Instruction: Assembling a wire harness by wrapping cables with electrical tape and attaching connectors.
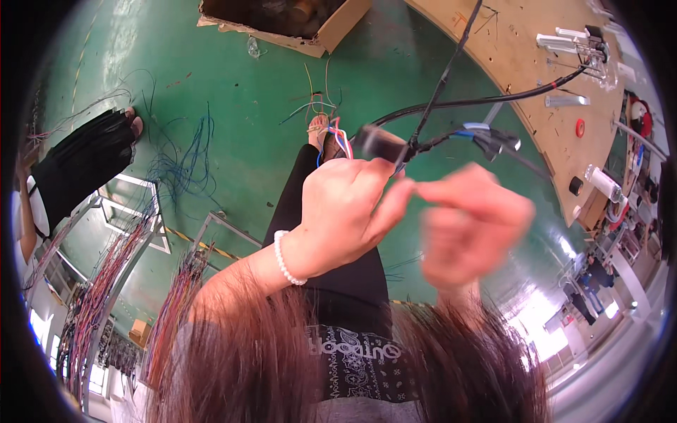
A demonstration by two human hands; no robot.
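My left hand, with a white bead bracelet on its wrist, is closed around a black-wrapped wire harness where its branches meet. Just above the knuckles is a dark, blocky thing, too blurred to name. Loose white, red and blue wires stick out beside it. A short branch ends in black connectors with blue and grey parts. My right hand is smeared by motion, its fingers curled and their tips close to my left thumb. What they pinch, if anything, cannot be made out.
A wooden board with fixtures stands at the upper right, a harness branch reaching it. An open cardboard box is on the green floor, near tangled blue wires. Wire bundles hang on racks at left. Another person is at far left.
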